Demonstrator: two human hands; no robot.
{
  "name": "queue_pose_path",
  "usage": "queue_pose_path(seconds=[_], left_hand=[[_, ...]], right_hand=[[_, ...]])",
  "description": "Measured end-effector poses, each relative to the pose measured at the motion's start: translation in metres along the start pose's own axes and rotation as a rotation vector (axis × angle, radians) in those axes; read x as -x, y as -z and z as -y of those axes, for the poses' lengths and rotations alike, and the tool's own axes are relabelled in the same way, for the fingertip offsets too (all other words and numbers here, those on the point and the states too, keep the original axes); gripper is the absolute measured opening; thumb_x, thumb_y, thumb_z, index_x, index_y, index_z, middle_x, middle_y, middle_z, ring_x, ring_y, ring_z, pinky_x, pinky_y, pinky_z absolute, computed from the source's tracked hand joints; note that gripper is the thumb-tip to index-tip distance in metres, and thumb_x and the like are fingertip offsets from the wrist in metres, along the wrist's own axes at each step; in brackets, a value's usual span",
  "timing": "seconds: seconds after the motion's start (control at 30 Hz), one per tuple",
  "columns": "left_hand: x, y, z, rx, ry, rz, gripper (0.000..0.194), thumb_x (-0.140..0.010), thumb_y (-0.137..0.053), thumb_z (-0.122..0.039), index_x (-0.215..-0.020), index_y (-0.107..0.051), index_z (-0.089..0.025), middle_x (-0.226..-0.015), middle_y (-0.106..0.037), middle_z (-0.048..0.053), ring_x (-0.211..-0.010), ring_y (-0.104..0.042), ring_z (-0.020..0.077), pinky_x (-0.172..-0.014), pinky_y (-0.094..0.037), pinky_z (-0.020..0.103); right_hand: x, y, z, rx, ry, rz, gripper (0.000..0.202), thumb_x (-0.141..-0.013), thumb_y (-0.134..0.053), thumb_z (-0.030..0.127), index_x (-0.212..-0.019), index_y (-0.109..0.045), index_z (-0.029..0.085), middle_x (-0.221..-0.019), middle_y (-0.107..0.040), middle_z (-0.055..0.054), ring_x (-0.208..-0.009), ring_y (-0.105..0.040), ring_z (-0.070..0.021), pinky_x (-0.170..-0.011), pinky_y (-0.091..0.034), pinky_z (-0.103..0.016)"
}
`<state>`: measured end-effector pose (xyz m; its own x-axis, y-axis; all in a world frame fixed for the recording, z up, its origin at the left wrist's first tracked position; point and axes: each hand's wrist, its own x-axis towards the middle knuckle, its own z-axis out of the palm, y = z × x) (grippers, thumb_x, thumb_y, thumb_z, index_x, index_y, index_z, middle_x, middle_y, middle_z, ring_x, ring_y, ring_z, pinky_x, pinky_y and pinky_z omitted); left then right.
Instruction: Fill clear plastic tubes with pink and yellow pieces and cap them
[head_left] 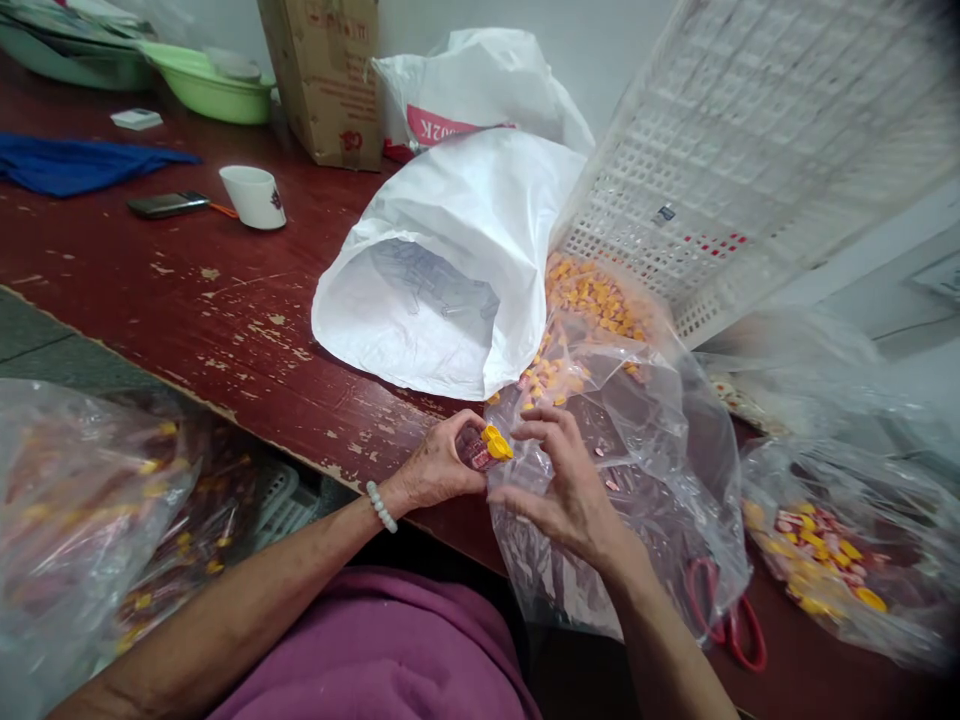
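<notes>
My left hand, with a beaded bracelet at the wrist, is wrapped round a small clear bottle with reddish marking. A yellow cap sits at the bottle's right end. Just to the right, my right hand has its fingers apart and curved, with nothing seen between them. Below and behind that hand lies a clear plastic bag, and yellow caps are heaped at its far end. A white sack lies beyond my hands, its mouth towards me and clear pieces inside.
A white plastic crate stands tilted at the right. Red-handled scissors and another bag of yellow caps are at lower right. A cup, phone and cardboard box stand farther back. Filled bags sit lower left.
</notes>
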<state>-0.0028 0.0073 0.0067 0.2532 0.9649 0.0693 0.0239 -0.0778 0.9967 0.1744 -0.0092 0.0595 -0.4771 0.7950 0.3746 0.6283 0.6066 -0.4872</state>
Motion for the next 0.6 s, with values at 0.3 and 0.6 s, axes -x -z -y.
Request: queue_pose_path(seconds=[0.3,0.6], left_hand=[[-0.004,-0.017,0.001,0.211,0.205,-0.066,0.042,-0.043,-0.061,0.002,-0.081,-0.055,-0.013,-0.069,-0.054,-0.006,-0.062,-0.047,0.0086,-0.058,-0.039,0.020],[-0.008,-0.013,0.005,0.186,0.197,-0.084,0.044,-0.047,-0.064,-0.003,-0.088,-0.055,-0.014,-0.076,-0.060,-0.002,-0.065,-0.054,0.0108,-0.058,-0.043,0.021]], right_hand=[[0.006,-0.058,-0.003,0.292,0.000,-0.201,0.054,-0.061,-0.069,0.033,-0.108,-0.045,0.019,-0.114,-0.055,-0.013,-0.101,-0.050,-0.0286,-0.085,-0.038,-0.044],[0.007,-0.036,-0.010,0.156,-0.016,-0.156,0.056,-0.061,-0.071,0.034,-0.111,-0.049,0.020,-0.123,-0.051,-0.012,-0.112,-0.046,-0.0281,-0.092,-0.037,-0.044]])
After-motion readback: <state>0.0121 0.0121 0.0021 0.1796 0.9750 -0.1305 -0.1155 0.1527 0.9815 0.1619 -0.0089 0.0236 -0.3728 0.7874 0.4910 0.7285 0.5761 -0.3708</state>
